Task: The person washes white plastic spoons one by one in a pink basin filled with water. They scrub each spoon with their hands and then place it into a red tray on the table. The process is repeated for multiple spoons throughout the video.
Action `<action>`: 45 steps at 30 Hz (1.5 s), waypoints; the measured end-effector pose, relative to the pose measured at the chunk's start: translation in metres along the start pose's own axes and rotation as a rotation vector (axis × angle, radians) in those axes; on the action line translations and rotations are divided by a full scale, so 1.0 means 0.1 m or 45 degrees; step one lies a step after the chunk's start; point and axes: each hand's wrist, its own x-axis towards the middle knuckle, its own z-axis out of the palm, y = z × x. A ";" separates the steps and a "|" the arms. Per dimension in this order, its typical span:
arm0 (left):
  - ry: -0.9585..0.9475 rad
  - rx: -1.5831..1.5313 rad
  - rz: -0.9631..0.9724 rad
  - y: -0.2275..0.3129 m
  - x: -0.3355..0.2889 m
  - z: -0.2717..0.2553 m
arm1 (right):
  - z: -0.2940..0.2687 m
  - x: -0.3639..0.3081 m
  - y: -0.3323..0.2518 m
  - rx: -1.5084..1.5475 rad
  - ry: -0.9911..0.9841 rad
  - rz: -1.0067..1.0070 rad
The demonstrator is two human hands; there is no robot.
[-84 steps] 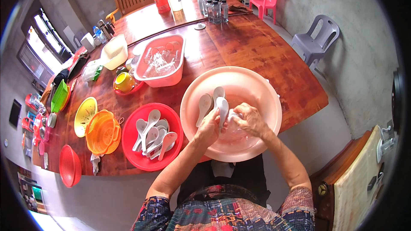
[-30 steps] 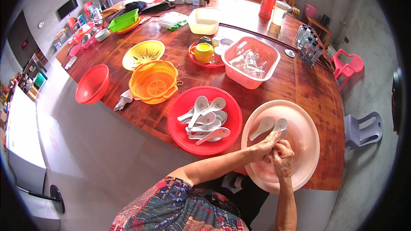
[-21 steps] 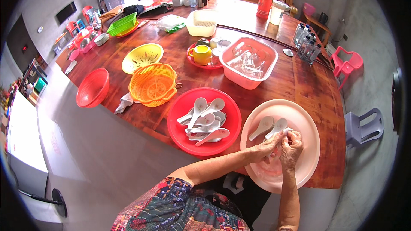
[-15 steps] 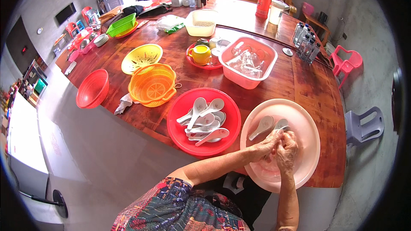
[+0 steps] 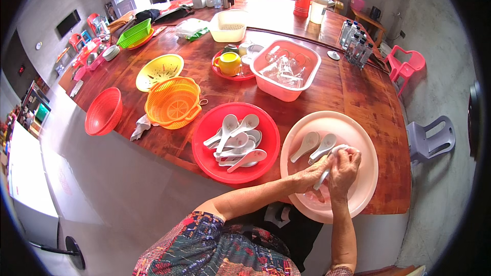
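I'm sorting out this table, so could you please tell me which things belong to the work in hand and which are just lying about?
In use:
left hand
right hand
white ceramic spoon
pale pink plastic basin
red round plastic tray of spoons

Lying about:
orange plastic colander
yellow plastic strainer
red mesh basket
pink tub of glasses

Bright, even daylight fills the frame, strongest from the doorway at the top left, which is blown out to white. The polished wooden table [image 5: 358, 92] carries a pale sheen along its upper part, and shadows under the bowls are soft and short. The centre is sharp; detail softens toward the rim. Fisheye distortion bends the table edge and walls into curves, and a black vignette closes off all four corners
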 end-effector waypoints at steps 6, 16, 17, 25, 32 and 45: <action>0.134 0.289 0.397 -0.08 0.13 -0.14 | 0.03 -0.04 -0.03 0.018 -0.108 -0.038; 0.458 0.392 0.520 -0.12 0.18 -0.31 | -0.15 -0.32 0.77 -0.371 -0.844 -0.086; 0.460 0.272 0.423 -0.04 0.11 -0.20 | -0.15 -0.26 0.77 -0.527 -0.844 0.040; 0.543 0.114 0.261 0.05 0.12 -0.20 | -0.08 -0.20 0.63 0.151 -1.245 0.323; 0.352 -0.250 0.266 0.01 0.16 -0.19 | -0.11 0.26 0.07 0.385 -0.372 0.161; 0.335 -0.123 0.438 -0.04 0.22 -0.28 | -0.01 -0.29 0.17 0.445 -0.696 0.131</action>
